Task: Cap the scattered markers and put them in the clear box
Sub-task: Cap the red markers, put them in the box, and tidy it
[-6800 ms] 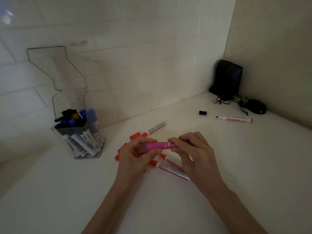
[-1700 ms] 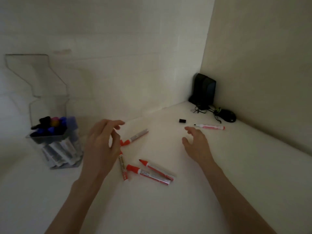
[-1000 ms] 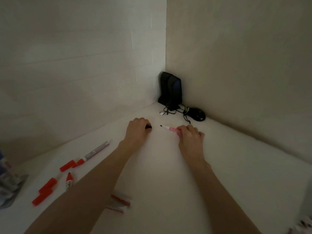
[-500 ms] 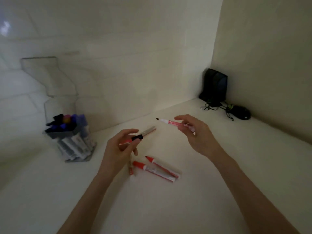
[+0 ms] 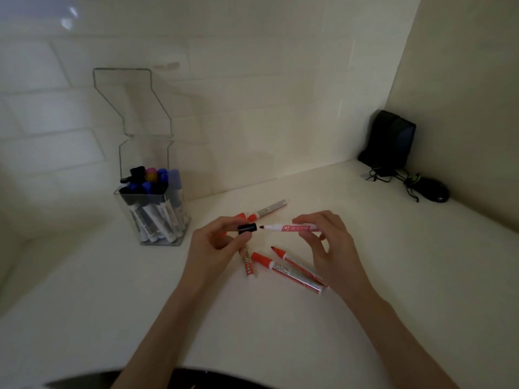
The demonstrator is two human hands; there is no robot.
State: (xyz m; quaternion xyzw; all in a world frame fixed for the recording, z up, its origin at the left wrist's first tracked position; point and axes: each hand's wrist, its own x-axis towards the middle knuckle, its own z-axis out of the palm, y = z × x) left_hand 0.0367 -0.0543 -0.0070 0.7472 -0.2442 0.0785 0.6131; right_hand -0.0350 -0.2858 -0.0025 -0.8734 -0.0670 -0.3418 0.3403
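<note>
My left hand [image 5: 216, 248] pinches a small black cap [image 5: 247, 228], its mouth facing right. My right hand [image 5: 331, 245] holds a thin white marker with red print [image 5: 289, 228] level, its dark tip a short gap from the cap. Below my hands lie two red markers [image 5: 286, 272] side by side and a third [image 5: 248, 265], partly hidden by my left hand. A silver-bodied red marker [image 5: 266, 210] lies behind my hands. The clear box [image 5: 153, 203] stands at the left, lid open, with several capped markers upright in it.
A black speaker [image 5: 391, 141] stands in the far right corner, with tangled cables and a black mouse [image 5: 434, 189] beside it. Tiled wall runs behind the white desk [image 5: 280, 332]. A loose red cap [image 5: 241, 216] lies by the silver marker.
Both hands have drawn together over the red markers. The cap and the marker tip, apart half a second ago, now nearly meet. Earlier my hands picked them up near the speaker.
</note>
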